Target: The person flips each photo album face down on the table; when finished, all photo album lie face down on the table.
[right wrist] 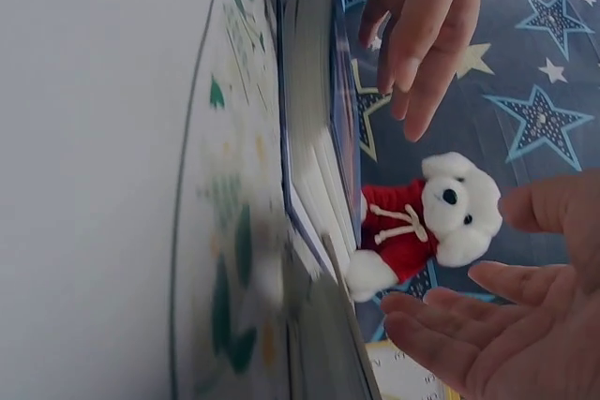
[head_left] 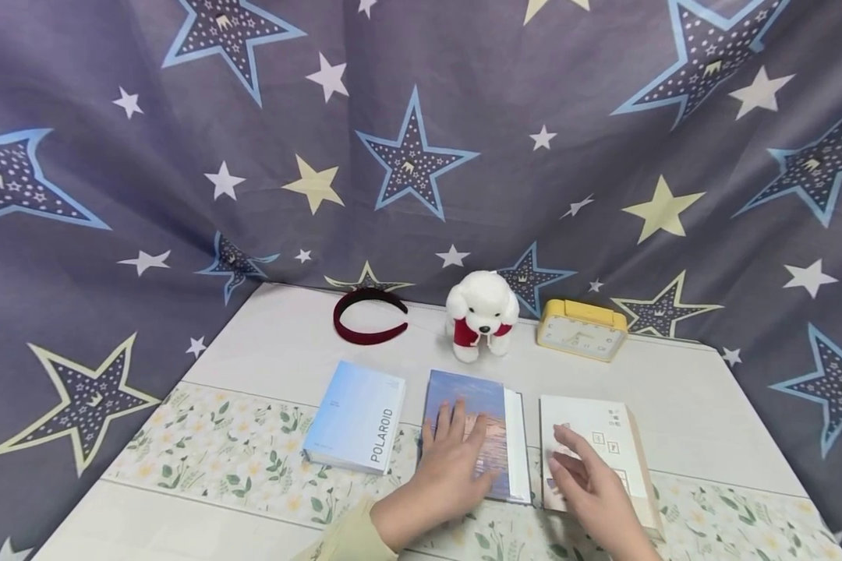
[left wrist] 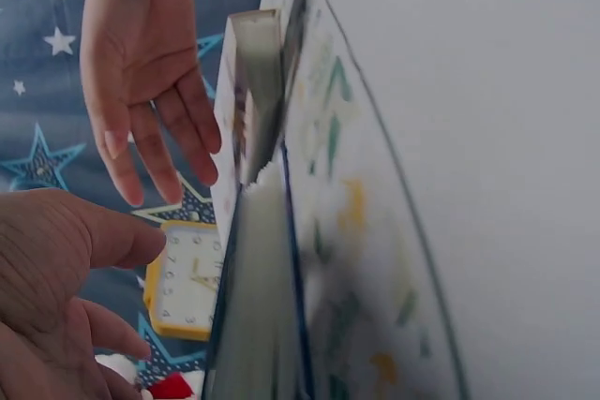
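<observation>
My left hand (head_left: 451,460) is over a hardcover book (head_left: 491,401) with a blue and pink sea picture, its fingers spread. A white strip of pages shows along that book's right side, and the right wrist view shows its page edges (right wrist: 314,91). My right hand (head_left: 589,487) is over a thick white book (head_left: 592,417) with small printed boxes, fingers slightly bent and nothing held. In the left wrist view the right hand (left wrist: 155,72) hangs beside that book's upright-looking edge. To the left lies a light blue book (head_left: 358,417) marked POLAROID.
Along the back of the table (head_left: 288,343) are a dark red headband (head_left: 368,336), a white plush dog (head_left: 484,304) in a red top and a yellow alarm clock (head_left: 581,331). A star-patterned curtain (head_left: 407,249) hangs behind. A floral strip (head_left: 231,444) crosses the tabletop under the books.
</observation>
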The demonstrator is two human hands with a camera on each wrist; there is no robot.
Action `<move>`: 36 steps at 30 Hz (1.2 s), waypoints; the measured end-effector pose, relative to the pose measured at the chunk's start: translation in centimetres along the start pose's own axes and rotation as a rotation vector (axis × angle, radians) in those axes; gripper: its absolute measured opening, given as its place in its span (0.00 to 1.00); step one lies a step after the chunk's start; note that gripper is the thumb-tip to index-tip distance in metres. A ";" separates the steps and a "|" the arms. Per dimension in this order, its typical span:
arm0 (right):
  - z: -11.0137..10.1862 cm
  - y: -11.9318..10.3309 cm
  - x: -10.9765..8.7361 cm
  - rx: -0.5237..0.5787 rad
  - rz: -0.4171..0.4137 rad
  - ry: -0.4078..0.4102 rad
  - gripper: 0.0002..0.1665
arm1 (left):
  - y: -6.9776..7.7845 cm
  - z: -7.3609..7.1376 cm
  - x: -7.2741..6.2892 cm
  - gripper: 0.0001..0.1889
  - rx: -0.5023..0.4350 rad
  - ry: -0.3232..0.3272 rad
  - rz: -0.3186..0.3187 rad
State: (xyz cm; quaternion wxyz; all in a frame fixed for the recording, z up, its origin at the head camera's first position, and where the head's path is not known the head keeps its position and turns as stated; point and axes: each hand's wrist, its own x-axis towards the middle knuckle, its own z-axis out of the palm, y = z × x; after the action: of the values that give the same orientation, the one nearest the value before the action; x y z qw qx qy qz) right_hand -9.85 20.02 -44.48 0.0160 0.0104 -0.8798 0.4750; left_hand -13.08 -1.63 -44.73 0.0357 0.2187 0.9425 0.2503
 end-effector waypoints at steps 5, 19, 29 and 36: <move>0.9 -0.5 0.2 0.038 0.032 -0.062 0.30 | -0.6 0.2 0.0 0.43 -0.025 0.015 -0.069; 2.5 -1.2 0.3 -0.167 0.007 -0.105 0.28 | -1.7 0.4 -0.4 0.43 -0.198 0.067 -0.069; 3.0 -1.1 0.4 -0.182 0.005 -0.121 0.30 | -2.1 0.5 -0.3 0.44 -0.220 0.060 -0.076; 3.4 -1.2 0.5 -0.171 0.040 -0.125 0.31 | -2.5 0.9 -0.3 0.46 -0.253 0.056 -0.078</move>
State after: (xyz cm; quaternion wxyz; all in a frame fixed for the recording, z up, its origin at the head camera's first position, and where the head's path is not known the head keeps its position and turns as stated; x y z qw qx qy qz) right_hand -10.34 16.51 -45.31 -0.0477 0.0212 -0.9163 0.3971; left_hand -13.62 -3.37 -46.73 0.0461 0.1684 0.9119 0.3714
